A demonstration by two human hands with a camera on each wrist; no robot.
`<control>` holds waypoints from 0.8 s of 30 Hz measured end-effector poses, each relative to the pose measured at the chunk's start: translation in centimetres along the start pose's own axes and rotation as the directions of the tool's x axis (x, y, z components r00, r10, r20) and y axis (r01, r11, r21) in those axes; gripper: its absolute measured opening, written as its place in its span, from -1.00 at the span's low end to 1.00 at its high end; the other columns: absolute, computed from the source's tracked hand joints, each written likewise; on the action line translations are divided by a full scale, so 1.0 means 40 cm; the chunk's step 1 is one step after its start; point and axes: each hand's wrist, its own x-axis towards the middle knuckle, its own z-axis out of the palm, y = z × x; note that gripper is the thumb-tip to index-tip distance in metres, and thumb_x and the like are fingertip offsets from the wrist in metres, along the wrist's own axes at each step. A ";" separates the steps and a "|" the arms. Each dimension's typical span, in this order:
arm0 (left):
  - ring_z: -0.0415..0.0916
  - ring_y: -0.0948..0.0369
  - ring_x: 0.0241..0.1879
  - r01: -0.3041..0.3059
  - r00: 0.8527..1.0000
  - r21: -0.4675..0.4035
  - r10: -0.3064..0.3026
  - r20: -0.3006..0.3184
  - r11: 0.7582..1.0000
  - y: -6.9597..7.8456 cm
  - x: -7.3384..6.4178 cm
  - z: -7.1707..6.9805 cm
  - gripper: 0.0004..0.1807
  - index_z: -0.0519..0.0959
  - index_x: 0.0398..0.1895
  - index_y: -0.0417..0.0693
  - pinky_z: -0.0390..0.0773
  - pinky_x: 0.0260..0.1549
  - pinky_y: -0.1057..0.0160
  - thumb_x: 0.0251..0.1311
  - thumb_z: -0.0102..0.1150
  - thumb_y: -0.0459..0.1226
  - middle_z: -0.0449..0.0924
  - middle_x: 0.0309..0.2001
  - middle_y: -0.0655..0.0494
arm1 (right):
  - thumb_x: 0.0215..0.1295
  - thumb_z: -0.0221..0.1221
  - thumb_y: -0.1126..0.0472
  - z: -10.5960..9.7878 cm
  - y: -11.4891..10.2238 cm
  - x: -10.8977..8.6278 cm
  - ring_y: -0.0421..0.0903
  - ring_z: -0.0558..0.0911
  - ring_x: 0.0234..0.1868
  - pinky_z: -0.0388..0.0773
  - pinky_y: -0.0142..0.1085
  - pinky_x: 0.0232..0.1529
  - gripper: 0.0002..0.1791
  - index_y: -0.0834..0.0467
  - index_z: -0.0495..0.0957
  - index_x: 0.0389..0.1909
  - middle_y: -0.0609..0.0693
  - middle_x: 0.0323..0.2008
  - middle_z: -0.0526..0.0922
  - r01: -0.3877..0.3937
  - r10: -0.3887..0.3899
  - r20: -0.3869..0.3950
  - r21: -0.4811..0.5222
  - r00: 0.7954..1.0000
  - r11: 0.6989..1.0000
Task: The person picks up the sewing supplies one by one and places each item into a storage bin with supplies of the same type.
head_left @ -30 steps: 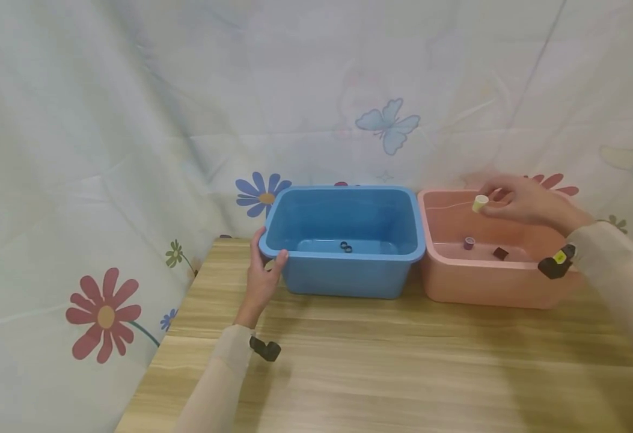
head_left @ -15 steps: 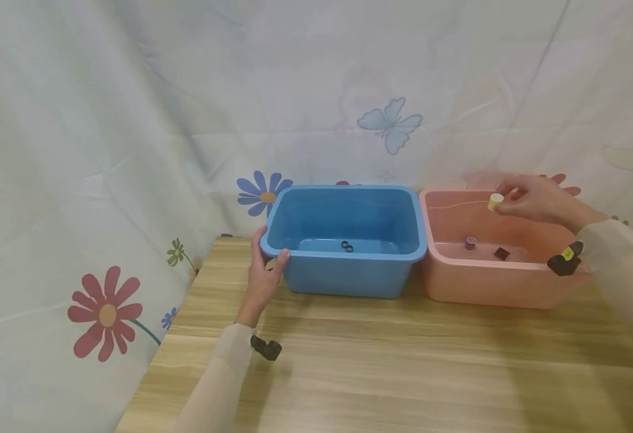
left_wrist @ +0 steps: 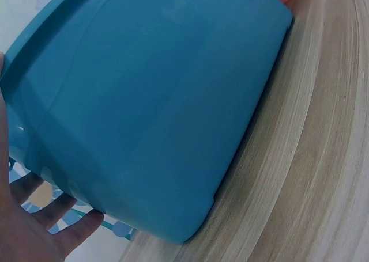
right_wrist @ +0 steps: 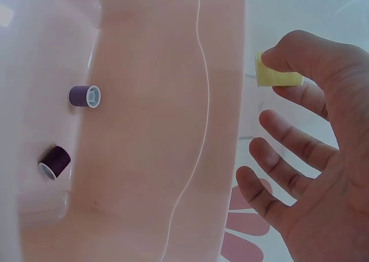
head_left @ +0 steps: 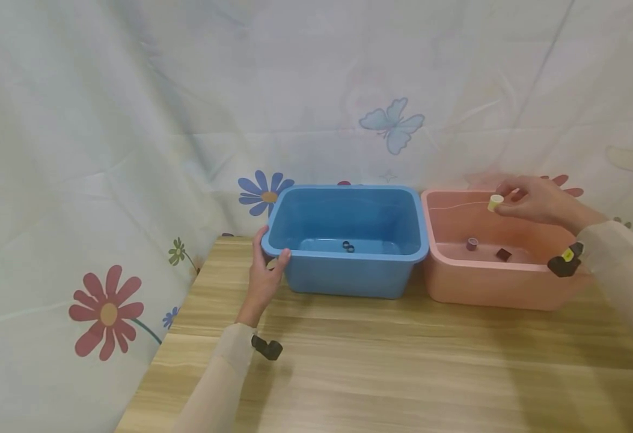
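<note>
Between thumb and forefinger, my right hand (head_left: pixel 535 198) pinches a spool of pale yellow thread (right_wrist: pixel 279 76) above the pink bin (head_left: pixel 489 282). The other fingers of that hand are spread loosely. Down inside the pink bin lie a purple thread spool (right_wrist: pixel 84 96) and a dark maroon thread spool (right_wrist: pixel 55 162). My left hand (head_left: pixel 264 279) grips the near left corner of the blue bin (head_left: pixel 348 273), thumb at the front and fingers along the side. On the blue bin's floor are two small dark round things (head_left: pixel 348 246), side by side.
Both bins stand side by side on a wood-grain table (head_left: pixel 381 361), their rims meeting. Behind them hangs a pale curtain (head_left: pixel 316 90) printed with flowers and a butterfly. A thin pale line (right_wrist: pixel 209 95) runs along the pink bin's inner wall.
My right hand has moved a little to the right with the yellow thread spool, then stayed over the pink bin. The left hand keeps its place on the blue bin.
</note>
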 end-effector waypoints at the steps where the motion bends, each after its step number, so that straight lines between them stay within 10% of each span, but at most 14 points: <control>1: 0.32 -0.27 0.37 0.000 1.000 -0.001 0.000 0.000 1.000 0.001 0.000 0.000 -0.13 -0.07 0.65 0.02 0.52 0.16 -0.23 0.43 0.18 -0.11 0.20 0.50 -0.29 | 0.30 0.34 -0.21 0.000 0.000 0.000 0.42 0.45 0.17 0.07 0.62 0.02 -0.33 0.20 0.49 0.17 0.38 0.13 0.54 0.000 0.000 0.001 -0.001 1.000 1.000; 15: 0.34 -0.27 0.35 -0.010 1.000 0.010 0.010 0.001 1.000 0.003 0.004 0.006 -0.14 -0.06 0.64 0.00 0.52 0.15 -0.21 0.44 0.18 -0.14 0.21 0.48 -0.34 | 0.32 0.33 -0.21 0.008 -0.011 0.001 0.43 0.44 0.27 0.28 0.49 0.10 -0.12 0.00 0.21 0.55 0.35 0.35 0.38 0.090 -0.090 0.004 0.025 0.996 0.996; 24: 0.34 -0.14 0.38 0.030 0.999 0.030 -0.029 -0.013 0.999 -0.082 0.024 0.003 -0.10 -0.12 0.65 0.36 0.51 0.17 -0.23 0.43 0.20 -0.03 0.20 0.53 -0.14 | 0.35 0.28 -0.22 0.024 -0.031 -0.040 0.38 0.34 0.37 0.37 0.49 0.05 -0.10 -0.11 0.13 0.61 0.22 0.51 0.25 0.198 -0.204 -0.074 -0.078 0.976 0.977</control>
